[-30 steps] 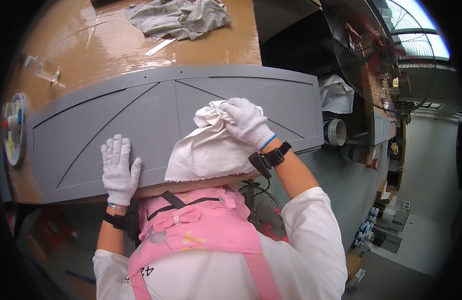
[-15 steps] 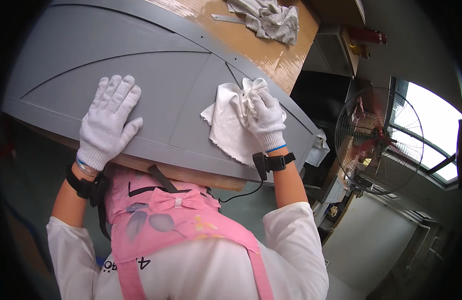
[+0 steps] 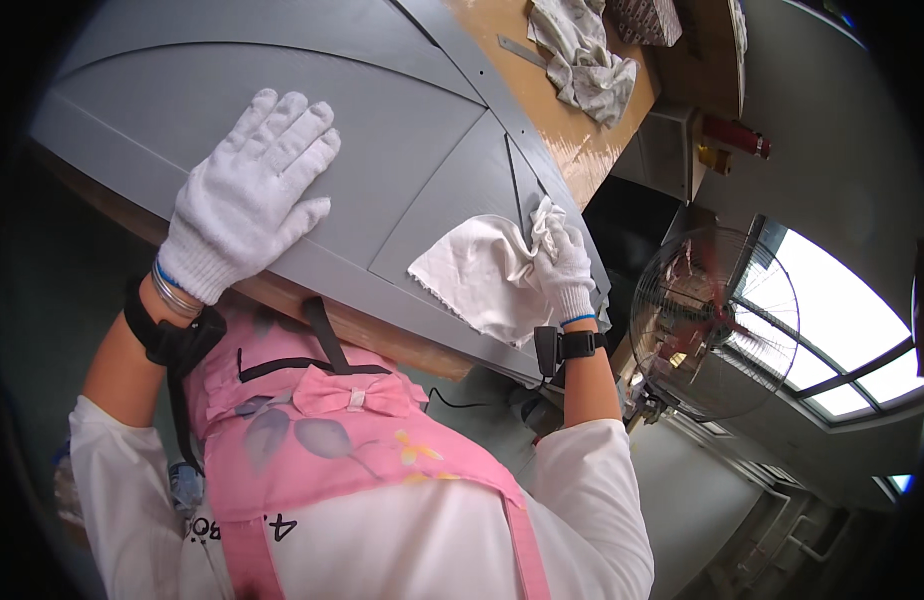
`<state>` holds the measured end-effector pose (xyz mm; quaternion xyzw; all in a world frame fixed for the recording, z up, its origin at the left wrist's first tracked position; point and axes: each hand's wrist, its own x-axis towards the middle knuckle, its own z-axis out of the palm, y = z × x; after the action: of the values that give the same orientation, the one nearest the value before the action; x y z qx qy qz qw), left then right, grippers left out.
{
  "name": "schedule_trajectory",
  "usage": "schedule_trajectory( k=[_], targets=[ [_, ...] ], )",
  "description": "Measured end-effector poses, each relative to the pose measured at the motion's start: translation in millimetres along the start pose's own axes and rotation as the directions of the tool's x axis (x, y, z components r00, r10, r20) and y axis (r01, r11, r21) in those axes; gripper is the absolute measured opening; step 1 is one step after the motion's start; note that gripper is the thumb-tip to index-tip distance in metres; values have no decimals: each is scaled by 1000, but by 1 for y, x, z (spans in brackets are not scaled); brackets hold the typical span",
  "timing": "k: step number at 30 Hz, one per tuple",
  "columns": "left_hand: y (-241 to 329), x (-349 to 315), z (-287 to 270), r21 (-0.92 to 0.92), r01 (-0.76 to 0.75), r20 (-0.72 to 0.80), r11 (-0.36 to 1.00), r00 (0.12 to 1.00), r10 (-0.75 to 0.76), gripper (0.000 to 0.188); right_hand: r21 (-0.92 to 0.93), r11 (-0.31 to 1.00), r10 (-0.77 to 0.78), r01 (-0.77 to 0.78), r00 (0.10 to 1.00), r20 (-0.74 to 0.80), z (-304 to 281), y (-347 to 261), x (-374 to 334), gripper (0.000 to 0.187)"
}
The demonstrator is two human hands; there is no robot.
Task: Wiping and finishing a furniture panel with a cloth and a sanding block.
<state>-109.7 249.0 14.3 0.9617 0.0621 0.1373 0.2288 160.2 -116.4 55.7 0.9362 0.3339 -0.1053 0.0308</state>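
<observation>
A large grey panel [image 3: 382, 150] with raised, curved trim lies in front of me. My left hand [image 3: 244, 190], in a white knitted glove, rests flat on it near the close edge, fingers stretched out and holding nothing. Toward the panel's right end, my right hand [image 3: 565, 268], gloved the same way, is closed around a bunched part of a white cloth [image 3: 482, 272]. The rest of that cloth spreads loosely over the grey surface to the left of the hand. The right fingertips are partly hidden by the fabric.
Beyond the panel is a brown work surface [image 3: 574, 150] with a crumpled patterned rag [image 3: 592, 75] and a metal ruler [image 3: 522, 50]. A large caged fan [image 3: 717, 320] stands at the right. Dark cords hang near the panel's close edge.
My view has turned, so the panel and fan appear shifted. The right hand and cloth are closer to the panel's right end. The left hand stays flat on the panel.
</observation>
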Motion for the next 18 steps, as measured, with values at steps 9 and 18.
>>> schedule_trajectory(
  k=[9, 18],
  targets=[
    [1, 2, 0, -1, 0, 12, 1000, 1000, 1, 58, 46, 987, -156, 155, 988, 16, -11, 0, 27, 39],
    [2, 3, 3, 2, 2, 7, 1000, 1000, -2, 59, -16, 986, -168, 167, 985, -34, -7, 0, 30, 32]
  ],
)
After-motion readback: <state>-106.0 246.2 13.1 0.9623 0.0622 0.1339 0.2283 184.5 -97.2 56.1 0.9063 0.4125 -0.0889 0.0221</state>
